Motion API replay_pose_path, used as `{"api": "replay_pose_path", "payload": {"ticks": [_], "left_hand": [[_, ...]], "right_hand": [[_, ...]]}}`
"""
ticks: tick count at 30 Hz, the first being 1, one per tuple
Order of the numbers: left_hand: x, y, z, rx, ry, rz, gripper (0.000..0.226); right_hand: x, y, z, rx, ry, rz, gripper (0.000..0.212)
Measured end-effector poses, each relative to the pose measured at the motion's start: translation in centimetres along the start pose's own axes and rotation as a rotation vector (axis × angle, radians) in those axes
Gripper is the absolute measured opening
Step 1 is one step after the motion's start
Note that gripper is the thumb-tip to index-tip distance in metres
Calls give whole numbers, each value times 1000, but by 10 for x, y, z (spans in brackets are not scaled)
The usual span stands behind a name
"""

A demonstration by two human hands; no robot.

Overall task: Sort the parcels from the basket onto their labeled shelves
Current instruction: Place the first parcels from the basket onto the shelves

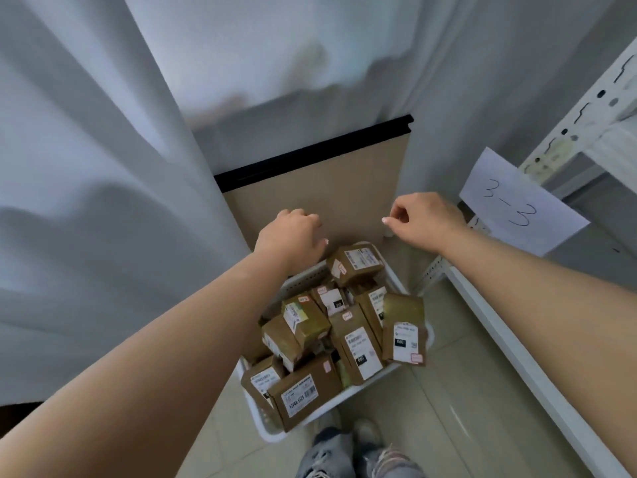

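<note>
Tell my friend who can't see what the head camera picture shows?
A white basket full of brown labelled parcels sits on the floor. Both empty hands, left hand and right hand, hover above it. A paper sign reading 3-3 hangs on the shelf.

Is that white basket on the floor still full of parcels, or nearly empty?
Full. The white basket is heaped with brown cardboard parcels, several poking above its rim. Both hands hover over it, holding nothing.

Parcel sorting room, labelled metal shelving (565,139), basket (348,396) of cardboard parcels (303,391)
</note>
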State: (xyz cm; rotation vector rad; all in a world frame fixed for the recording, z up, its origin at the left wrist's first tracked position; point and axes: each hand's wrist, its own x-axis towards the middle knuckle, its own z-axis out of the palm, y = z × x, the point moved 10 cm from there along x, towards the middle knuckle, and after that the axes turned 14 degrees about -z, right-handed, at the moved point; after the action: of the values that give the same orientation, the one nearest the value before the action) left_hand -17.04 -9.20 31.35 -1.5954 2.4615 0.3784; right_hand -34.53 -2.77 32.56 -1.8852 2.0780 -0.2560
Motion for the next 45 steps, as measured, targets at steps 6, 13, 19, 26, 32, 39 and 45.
{"api": "replay_pose_path", "payload": {"ticks": [6,13,19,26,32,39,45], "left_hand": [[19,25,106,-38,-194,40,38],[30,67,286,20,-440,53,39],[36,102,408,-8,-539,48,35],[45,112,491,-75,-605,-42,30],[52,112,522,-162,-580,-170,34],[52,116,536,-194,-656,-211,37],[54,108,512,-483,-688,-334,49]], "right_hand": [[-31,60,96,74,-139,154,17],[-85,166,258,150,-328,350,17],[-150,242,372,118,-415,472,23],[-170,280,447,183,-377,538,29],[-170,290,486,369,-326,591,33],[-169,289,493,520,-280,636,29],[-151,281,459,523,-187,510,26]]}}
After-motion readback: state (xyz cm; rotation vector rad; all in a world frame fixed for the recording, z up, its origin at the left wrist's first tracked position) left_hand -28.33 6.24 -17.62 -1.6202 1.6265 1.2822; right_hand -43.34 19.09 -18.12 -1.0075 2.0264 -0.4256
